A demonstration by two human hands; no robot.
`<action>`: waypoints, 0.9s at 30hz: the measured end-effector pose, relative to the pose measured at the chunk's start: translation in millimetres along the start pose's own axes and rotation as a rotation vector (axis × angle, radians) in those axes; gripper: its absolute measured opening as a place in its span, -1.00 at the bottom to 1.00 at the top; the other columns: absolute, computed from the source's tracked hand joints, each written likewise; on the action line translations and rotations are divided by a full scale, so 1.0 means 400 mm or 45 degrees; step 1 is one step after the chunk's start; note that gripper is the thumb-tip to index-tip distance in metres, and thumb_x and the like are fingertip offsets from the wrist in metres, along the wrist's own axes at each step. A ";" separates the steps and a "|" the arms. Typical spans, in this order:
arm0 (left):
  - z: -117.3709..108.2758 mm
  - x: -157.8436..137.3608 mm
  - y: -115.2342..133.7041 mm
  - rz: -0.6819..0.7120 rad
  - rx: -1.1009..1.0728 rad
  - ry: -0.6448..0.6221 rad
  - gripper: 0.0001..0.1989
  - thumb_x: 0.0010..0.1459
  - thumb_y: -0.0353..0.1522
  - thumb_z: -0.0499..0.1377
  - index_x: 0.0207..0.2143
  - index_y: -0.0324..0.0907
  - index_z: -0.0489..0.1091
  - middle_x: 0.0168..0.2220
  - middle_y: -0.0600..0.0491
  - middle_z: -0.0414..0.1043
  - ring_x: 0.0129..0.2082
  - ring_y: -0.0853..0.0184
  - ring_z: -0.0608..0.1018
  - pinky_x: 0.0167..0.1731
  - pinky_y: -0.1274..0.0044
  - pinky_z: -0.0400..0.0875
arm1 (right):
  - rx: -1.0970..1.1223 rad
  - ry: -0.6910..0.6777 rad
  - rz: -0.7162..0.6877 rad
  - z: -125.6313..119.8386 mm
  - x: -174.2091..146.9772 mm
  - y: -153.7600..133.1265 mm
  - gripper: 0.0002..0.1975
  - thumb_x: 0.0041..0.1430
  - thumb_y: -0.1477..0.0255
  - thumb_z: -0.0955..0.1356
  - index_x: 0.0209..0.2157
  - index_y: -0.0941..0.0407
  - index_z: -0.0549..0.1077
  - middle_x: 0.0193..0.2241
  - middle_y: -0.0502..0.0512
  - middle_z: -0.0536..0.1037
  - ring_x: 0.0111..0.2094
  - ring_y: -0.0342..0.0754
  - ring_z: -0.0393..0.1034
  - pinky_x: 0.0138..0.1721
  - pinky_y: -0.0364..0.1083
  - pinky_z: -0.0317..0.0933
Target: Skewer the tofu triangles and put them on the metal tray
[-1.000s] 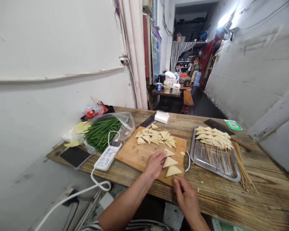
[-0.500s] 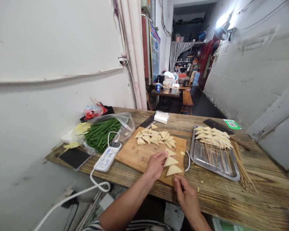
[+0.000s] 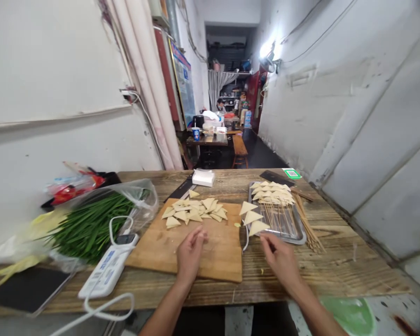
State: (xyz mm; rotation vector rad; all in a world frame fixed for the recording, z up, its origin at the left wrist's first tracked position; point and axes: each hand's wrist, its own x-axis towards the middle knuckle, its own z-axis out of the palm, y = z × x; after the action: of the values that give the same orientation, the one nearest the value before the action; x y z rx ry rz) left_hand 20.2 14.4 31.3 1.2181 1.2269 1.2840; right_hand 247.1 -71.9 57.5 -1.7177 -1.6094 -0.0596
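My right hand (image 3: 282,256) is closed in a pinch on the lower end of a skewer of tofu triangles (image 3: 253,217), three pale pieces in a row. Most of its stick is hidden by the pieces and fingers. The skewer is held up just left of a metal tray (image 3: 303,237), partly in front of its edge. On that tray lie several finished skewers (image 3: 271,192), their sticks towards me. My left hand (image 3: 191,254) hovers over the wooden cutting board (image 3: 154,254), fingers curled together with nothing visible in them. Loose tofu triangles (image 3: 195,212) are heaped towards the board's far side.
Bare bamboo sticks (image 3: 310,228) lie along the tray's right side. Left of the board are a power strip (image 3: 108,268), a bag of green chives (image 3: 94,226) and a dark tablet-like slab (image 3: 30,289). A white box (image 3: 203,178) stands behind the board. A person (image 3: 220,105) sits far back.
My left hand has let go of the skewer and drawn away to the left. My right hand has carried the skewer right, towards the tray. The view has turned right.
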 end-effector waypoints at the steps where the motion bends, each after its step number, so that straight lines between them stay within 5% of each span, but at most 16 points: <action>1: -0.004 0.001 -0.005 0.009 0.030 -0.016 -0.54 0.00 -0.18 0.10 -0.09 -0.27 0.31 -0.22 -0.10 0.46 -0.29 0.28 0.52 -0.16 0.43 0.33 | -0.078 0.007 0.030 -0.017 0.024 0.026 -0.68 0.19 0.33 0.13 -0.32 0.14 0.45 -0.45 0.05 0.53 -0.47 -0.13 0.41 -0.39 -0.22 0.22; 7: -0.009 0.008 -0.015 0.041 0.101 -0.008 -0.56 0.00 -0.20 0.09 -0.09 -0.25 0.32 -0.21 -0.07 0.46 -0.29 0.31 0.52 -0.18 0.48 0.34 | -0.451 0.015 0.278 -0.077 0.207 0.161 -0.76 0.12 0.40 0.21 -0.44 0.15 0.47 -0.54 0.10 0.51 -0.47 -0.04 0.40 -0.47 -0.17 0.13; 13: -0.014 0.011 -0.030 0.071 0.126 -0.014 -0.54 -0.03 -0.19 0.11 -0.11 -0.27 0.32 -0.21 -0.09 0.46 -0.28 0.28 0.52 -0.20 0.48 0.36 | -0.657 -0.084 0.495 -0.055 0.335 0.236 -0.79 0.18 0.39 0.25 -0.40 0.22 0.43 -0.44 0.06 0.49 -0.38 -0.11 0.39 -0.33 -0.10 0.23; 27: -0.017 0.009 -0.032 0.077 0.256 -0.031 -0.54 -0.04 -0.17 0.11 -0.12 -0.25 0.34 -0.18 -0.08 0.45 -0.27 0.26 0.51 -0.20 0.47 0.36 | -0.692 -0.203 0.563 -0.010 0.348 0.231 -0.75 0.21 0.34 0.24 -0.16 0.22 0.35 -0.22 0.08 0.41 -0.25 -0.09 0.36 -0.23 -0.02 0.27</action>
State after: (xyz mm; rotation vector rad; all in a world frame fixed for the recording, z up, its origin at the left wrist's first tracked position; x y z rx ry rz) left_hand 13.3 18.1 18.6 1.4200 1.3353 1.2075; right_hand 357.4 50.3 87.0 -2.5229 -1.3583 -0.1568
